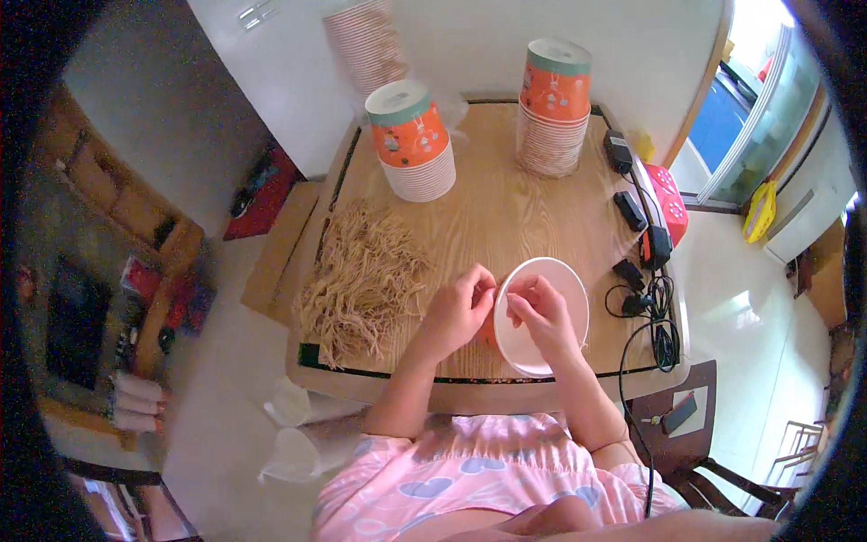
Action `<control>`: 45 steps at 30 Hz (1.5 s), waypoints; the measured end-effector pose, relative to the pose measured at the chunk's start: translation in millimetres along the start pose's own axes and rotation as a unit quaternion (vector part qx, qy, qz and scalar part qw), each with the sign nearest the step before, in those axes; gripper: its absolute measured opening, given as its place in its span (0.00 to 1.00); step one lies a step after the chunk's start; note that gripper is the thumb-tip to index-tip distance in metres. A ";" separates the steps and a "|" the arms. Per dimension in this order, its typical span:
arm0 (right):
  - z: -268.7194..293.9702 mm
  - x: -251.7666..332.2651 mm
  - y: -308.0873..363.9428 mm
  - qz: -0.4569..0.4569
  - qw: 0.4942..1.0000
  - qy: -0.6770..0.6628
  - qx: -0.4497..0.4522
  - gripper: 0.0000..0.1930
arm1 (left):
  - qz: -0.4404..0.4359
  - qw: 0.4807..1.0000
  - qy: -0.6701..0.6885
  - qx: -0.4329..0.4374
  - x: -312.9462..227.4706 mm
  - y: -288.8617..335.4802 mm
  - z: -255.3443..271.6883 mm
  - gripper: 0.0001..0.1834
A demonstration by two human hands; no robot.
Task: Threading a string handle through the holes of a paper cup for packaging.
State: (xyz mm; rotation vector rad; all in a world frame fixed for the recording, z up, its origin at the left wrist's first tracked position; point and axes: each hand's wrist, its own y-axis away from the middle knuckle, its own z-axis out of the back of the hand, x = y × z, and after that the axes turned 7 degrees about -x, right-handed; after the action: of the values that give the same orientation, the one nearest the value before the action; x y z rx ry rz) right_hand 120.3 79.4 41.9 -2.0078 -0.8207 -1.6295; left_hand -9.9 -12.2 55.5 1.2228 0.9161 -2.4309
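A paper bucket [542,348], white inside with a bit of orange outside, lies tilted at the table's near edge, its mouth facing me. My left hand [462,310] is closed at the outside of its left rim, fingertips pinched together. My right hand [545,318] reaches over the mouth, its fingers curled and closed just inside the same rim. Whatever the fingertips pinch is too small to make out. A thin strand shows at the bucket's right rim. Left of my hands spreads a loose pile of beige twine pieces [366,280].
Two stacks of upside-down orange and green paper buckets, a left stack [415,144] and a right stack [553,108], stand at the table's back. Another bucket stack [366,45] is behind. Black adapters [629,210] and coiled cables [664,339] line the right edge; one cable runs toward me.
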 end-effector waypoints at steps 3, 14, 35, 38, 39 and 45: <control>-8.6 13.0 7.2 0.054 0.998 0.030 -0.020 0.03 | 0.143 0.982 0.116 0.037 10.8 0.9 6.9 0.03; -50.4 26.3 33.3 0.423 0.710 0.528 0.196 0.10 | 0.382 0.829 0.372 0.169 32.0 -17.4 11.2 0.05; -36.4 46.2 16.2 0.245 0.852 0.431 0.170 0.20 | 0.190 0.946 0.250 0.079 76.4 -25.6 -19.9 0.04; 4.4 30.2 -28.1 0.309 0.801 0.512 -0.017 0.19 | 0.186 0.957 0.187 0.119 58.3 -26.7 -19.3 0.04; 15.8 27.1 -38.3 0.323 0.772 0.546 -0.045 0.20 | 0.102 0.986 0.102 0.085 54.5 -24.5 -21.0 0.04; 54.2 29.1 -26.9 0.163 0.825 0.540 -0.018 0.14 | 0.076 0.994 0.049 0.066 63.6 -19.8 -31.2 0.09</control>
State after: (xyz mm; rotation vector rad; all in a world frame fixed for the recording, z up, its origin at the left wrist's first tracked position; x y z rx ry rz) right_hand 145.2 139.8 57.2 -0.8321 -0.0018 -2.1228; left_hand -38.9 25.6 -0.6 1.4145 0.6691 -2.3602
